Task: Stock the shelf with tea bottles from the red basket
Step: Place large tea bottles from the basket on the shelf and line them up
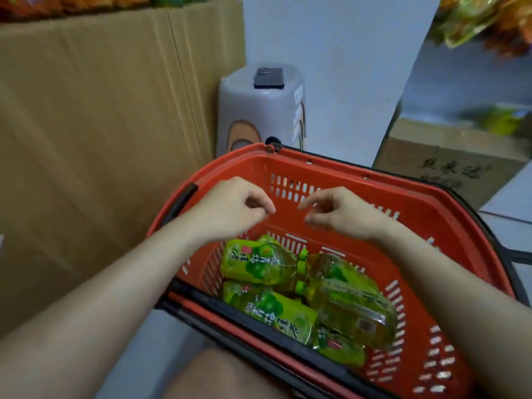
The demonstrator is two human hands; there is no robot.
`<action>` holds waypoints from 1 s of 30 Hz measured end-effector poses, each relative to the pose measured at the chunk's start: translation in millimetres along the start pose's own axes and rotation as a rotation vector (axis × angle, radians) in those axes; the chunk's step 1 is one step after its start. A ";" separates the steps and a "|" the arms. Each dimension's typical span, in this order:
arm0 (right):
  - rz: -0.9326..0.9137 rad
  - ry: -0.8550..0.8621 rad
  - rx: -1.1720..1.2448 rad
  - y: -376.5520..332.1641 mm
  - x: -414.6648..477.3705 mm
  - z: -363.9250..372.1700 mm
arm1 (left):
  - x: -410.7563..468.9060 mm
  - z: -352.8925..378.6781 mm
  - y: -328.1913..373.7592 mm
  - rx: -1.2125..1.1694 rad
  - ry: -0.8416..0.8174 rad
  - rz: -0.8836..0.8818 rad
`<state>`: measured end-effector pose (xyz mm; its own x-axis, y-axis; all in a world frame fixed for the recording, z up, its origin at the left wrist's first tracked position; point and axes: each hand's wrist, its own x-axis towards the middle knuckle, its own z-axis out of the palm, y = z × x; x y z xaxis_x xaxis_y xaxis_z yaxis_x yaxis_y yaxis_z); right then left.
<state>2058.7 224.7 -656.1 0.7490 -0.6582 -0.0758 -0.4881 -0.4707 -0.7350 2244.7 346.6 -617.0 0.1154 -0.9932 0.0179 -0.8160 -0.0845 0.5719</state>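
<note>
Your left hand (pixel 230 208) and right hand (pixel 342 214) hover over the red basket (pixel 331 162), fingers loosely curled and holding nothing. The tea bottles (pixel 339 298) lie on their sides at the bottom of it, packed against one another with green caps pointing different ways. The likeliest trouble is a poor hold: the bottles look glossy and round, so a pinch at one end may let a full bottle slip and drop back onto the rest. I cannot tell whether clear film binds some of them together; if it does, lifting one would probably drag its neighbours up. The basket seems to lean against your knee, so a hard pull could tip it. It sits on a pale floor (pixel 161 341), with a tall cardboard box (pixel 100 110) just to the left and a grey plastic stool (pixel 259 110) behind it, a dark phone (pixel 269 77) on top. Another carton (pixel 446 159) stands to the right, with blurred snack packets (pixel 489 15) above; the shelf itself is not clearly in view.
</note>
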 end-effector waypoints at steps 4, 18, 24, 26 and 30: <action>0.129 -0.113 -0.023 28.4 2.8 -6.0 | 45.5 47.6 15.8 0.171 -0.199 0.050; 0.339 -0.365 -0.174 74.9 15.8 37.6 | 84.2 173.9 -28.9 0.910 -0.859 0.135; 0.341 -0.440 -0.152 72.4 12.0 39.8 | 88.4 135.4 -36.2 0.683 -0.644 0.226; 0.342 -0.462 -0.094 70.1 10.9 36.7 | 95.3 102.6 -46.4 0.352 -0.432 0.121; 0.176 -0.274 0.222 54.5 9.8 29.8 | 98.1 59.0 -45.5 -0.254 -0.159 0.090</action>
<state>2052.9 210.1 -717.0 0.7692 -0.5220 -0.3686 -0.5333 -0.2069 -0.8202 2259.7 248.2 -689.6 -0.0572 -0.9976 -0.0391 -0.6486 0.0074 0.7611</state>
